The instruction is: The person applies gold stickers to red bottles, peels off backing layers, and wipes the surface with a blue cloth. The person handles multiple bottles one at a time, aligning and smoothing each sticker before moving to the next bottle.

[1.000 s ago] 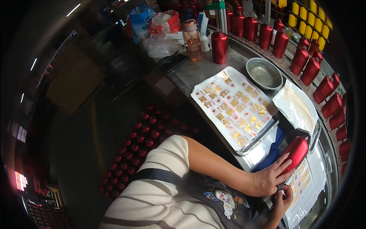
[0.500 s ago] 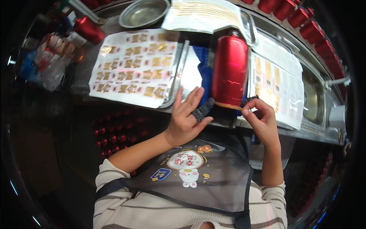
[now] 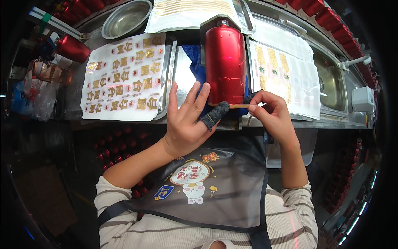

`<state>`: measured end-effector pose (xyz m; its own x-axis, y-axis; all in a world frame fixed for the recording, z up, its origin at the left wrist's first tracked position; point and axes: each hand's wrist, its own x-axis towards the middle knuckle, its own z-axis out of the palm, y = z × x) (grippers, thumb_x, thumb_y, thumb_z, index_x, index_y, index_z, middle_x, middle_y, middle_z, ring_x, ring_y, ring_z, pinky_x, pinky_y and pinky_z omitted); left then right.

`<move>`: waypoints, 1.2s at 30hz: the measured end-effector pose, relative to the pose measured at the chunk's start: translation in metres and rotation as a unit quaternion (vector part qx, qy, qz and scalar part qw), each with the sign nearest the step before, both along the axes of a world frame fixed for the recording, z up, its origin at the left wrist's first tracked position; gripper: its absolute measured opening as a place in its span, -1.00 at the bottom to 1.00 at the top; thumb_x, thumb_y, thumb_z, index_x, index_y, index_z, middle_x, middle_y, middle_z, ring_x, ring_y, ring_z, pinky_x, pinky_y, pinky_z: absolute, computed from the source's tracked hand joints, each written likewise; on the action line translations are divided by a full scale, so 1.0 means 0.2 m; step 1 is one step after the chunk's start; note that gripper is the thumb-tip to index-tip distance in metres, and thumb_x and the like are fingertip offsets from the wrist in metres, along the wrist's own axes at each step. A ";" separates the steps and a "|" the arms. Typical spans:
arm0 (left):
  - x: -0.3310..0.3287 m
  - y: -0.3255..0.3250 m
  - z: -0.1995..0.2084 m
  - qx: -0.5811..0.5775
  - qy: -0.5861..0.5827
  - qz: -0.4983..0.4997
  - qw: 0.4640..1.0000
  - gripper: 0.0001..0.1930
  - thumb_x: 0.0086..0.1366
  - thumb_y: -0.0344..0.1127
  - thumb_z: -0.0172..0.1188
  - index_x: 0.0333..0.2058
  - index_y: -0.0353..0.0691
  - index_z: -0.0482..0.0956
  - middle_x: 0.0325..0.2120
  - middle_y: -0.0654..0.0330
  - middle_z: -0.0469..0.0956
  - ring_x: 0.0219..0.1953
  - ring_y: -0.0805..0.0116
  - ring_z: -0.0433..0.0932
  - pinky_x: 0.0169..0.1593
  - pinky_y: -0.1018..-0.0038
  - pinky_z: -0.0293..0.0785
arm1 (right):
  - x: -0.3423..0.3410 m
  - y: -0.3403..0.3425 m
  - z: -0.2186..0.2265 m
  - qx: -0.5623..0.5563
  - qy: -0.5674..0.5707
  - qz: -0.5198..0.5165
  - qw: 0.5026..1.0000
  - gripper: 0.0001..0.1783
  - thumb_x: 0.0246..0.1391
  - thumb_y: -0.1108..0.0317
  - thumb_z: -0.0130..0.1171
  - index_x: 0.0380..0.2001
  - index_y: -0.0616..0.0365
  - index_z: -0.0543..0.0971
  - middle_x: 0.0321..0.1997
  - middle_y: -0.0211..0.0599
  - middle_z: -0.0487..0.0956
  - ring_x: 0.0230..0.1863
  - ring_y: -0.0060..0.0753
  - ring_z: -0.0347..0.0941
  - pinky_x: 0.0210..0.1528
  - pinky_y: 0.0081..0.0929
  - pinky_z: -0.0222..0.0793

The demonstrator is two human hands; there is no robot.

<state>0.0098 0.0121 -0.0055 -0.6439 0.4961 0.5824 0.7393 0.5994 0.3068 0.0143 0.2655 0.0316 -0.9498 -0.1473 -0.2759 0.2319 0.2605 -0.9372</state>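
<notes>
A shiny red bottle (image 3: 225,62) lies on its side in front of me, its neck pointing away and its base toward me. Along the base edge runs a thin gold strip (image 3: 239,106). My right hand (image 3: 273,118) pinches the strip's free right end between thumb and fingertip. My left hand (image 3: 186,118) is open, fingers spread, with a dark knitted finger cover (image 3: 215,116) on the index finger, which rests at the left of the base edge. Another dark cover (image 3: 249,98) shows by my right hand. A blue cloth (image 3: 195,58) lies partly under the bottle.
Left of the bottle lies a white sheet of gold decals (image 3: 124,79); another decal sheet (image 3: 304,79) lies right. Gold strips on a white sheet (image 3: 190,14) and a metal bowl (image 3: 126,18) stand behind. A sink (image 3: 329,83) is at the far right. Red bottles line the back.
The whole view has shifted, so bottle and sheets sit further left. My left fingers are spread wider, and its index tip has come to the bottle's base edge. My right hand keeps its pinch.
</notes>
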 end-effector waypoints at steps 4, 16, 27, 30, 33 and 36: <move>-0.04 0.03 0.09 -0.040 0.025 -0.034 0.998 -0.63 -0.07 -0.35 0.40 -0.18 -0.07 0.71 0.27 -0.13 0.33 0.22 -0.25 0.39 0.27 -0.32 -0.01 | -0.01 -0.02 -0.01 -0.002 0.008 -0.002 1.000 -0.92 0.11 0.46 0.20 -0.39 0.24 0.53 -0.44 -0.57 0.48 -0.46 -0.85 0.32 -0.44 -0.80 0.20; -0.10 0.05 0.00 0.125 -0.100 -0.014 0.987 -0.47 -0.02 -0.28 0.48 -0.02 -0.30 0.63 0.25 -0.08 0.37 0.27 -0.17 0.35 0.27 -0.28 0.06 | -0.01 -0.04 -0.01 0.028 0.040 0.003 0.999 -0.94 0.12 0.46 0.20 -0.38 0.22 0.55 -0.46 -0.65 0.42 -0.51 -0.90 0.20 -0.50 -0.81 0.06; 0.00 -0.03 -0.07 0.042 -0.056 -0.018 0.997 -0.69 0.04 -0.39 0.41 -0.17 -0.22 0.69 0.26 -0.10 0.36 0.26 -0.24 0.35 0.30 -0.30 -0.06 | -0.02 -0.01 0.00 -0.001 0.013 -0.010 1.000 -0.91 0.07 0.45 0.16 -0.44 0.27 0.55 -0.49 -0.56 0.47 -0.52 -0.83 0.28 -0.48 -0.74 0.19; -0.02 0.00 -0.01 -0.003 -0.017 -0.024 1.000 -0.64 -0.02 -0.40 0.41 -0.16 -0.13 0.70 0.26 -0.08 0.37 0.26 -0.28 0.34 0.29 -0.31 -0.05 | -0.03 -0.02 0.01 0.005 0.014 -0.008 1.000 -0.90 0.05 0.45 0.17 -0.45 0.27 0.56 -0.49 -0.55 0.48 -0.52 -0.83 0.28 -0.48 -0.74 0.19; -0.06 0.05 0.08 -0.040 0.005 -0.053 0.998 -0.58 -0.06 -0.43 0.43 -0.13 -0.03 0.71 0.27 -0.08 0.35 0.29 -0.33 0.28 0.29 -0.33 -0.07 | -0.02 -0.02 0.01 0.016 0.012 -0.010 1.000 -0.90 0.05 0.44 0.17 -0.45 0.28 0.56 -0.48 -0.55 0.48 -0.52 -0.82 0.28 -0.48 -0.74 0.19; -0.08 0.14 0.15 -0.077 0.035 -0.060 0.995 -0.59 -0.07 -0.38 0.44 -0.14 -0.02 0.73 0.27 -0.05 0.36 0.30 -0.31 0.27 0.29 -0.35 -0.08 | -0.02 -0.02 0.00 0.023 0.018 -0.010 1.000 -0.89 0.04 0.44 0.18 -0.45 0.29 0.56 -0.49 -0.54 0.48 -0.53 -0.82 0.28 -0.49 -0.74 0.19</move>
